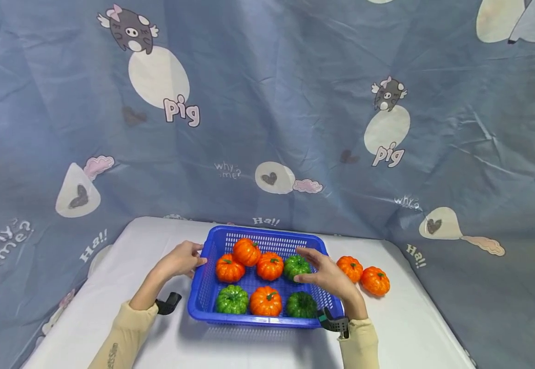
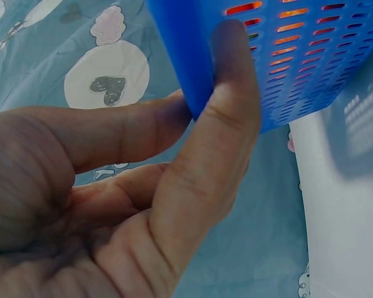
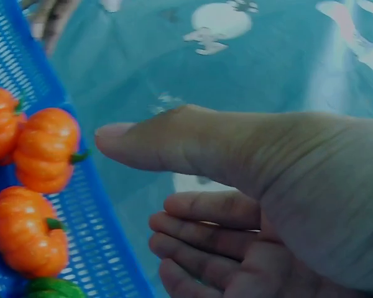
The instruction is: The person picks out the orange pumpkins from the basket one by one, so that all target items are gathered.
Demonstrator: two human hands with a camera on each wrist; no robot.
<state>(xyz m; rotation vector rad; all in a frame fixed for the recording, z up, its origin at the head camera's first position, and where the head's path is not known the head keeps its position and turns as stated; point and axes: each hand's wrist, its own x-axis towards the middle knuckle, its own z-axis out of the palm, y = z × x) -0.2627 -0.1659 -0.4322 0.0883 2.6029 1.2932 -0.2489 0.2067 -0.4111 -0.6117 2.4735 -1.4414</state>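
Head view: basket [image 1: 230, 318] is standing mid-desk [image 1: 415, 307], carrying seven pumpkins [image 1: 265, 301]; probably handling light and stiff, glossy load rolling if tilted. Two loose pumpkins [image 1: 375, 281] are lying on its right, crowding that side. Left wrist: left hand [image 2: 130, 236] is pinching the rim, likely the best hold. Right wrist: right hand [image 3: 273, 180] is hovering near the basket, thumb and fingers apart, gripping nothing.
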